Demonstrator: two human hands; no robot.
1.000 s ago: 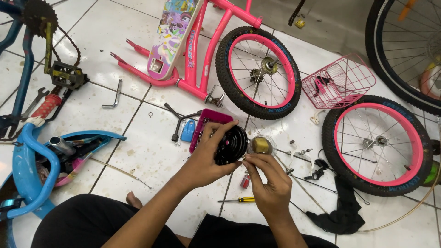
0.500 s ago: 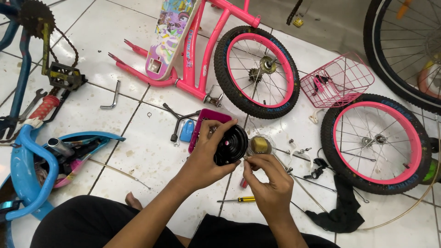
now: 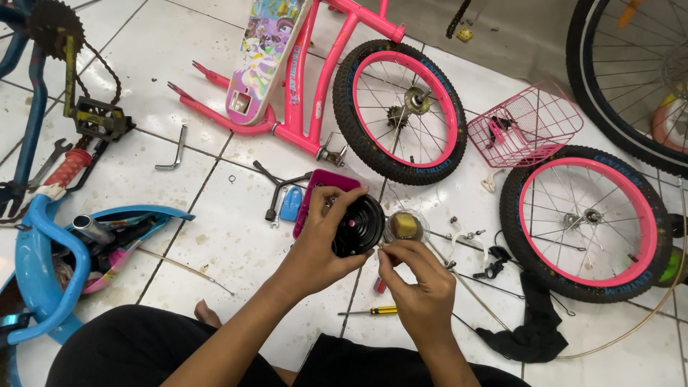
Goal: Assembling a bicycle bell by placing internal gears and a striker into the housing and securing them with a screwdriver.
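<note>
I see a small black wheel (image 3: 358, 226) held above the tiled floor (image 3: 215, 215), its flat face turned up toward the camera and its axle pointing at me. My left hand (image 3: 319, 244) has its grip closed around the rim. My right hand (image 3: 423, 287) pinches its fingertips (image 3: 383, 251) together at the wheel's edge. Just beside sits a small clear tub (image 3: 405, 226) holding yellowish grease; a pink wire basket (image 3: 527, 125) lies farther off.

two pink wheels (image 3: 400, 111) (image 3: 584, 223), one basket (image 3: 527, 125).

bike repair shop: wheels (image 3: 399, 111), tools (image 3: 172, 150) on floor.
</note>
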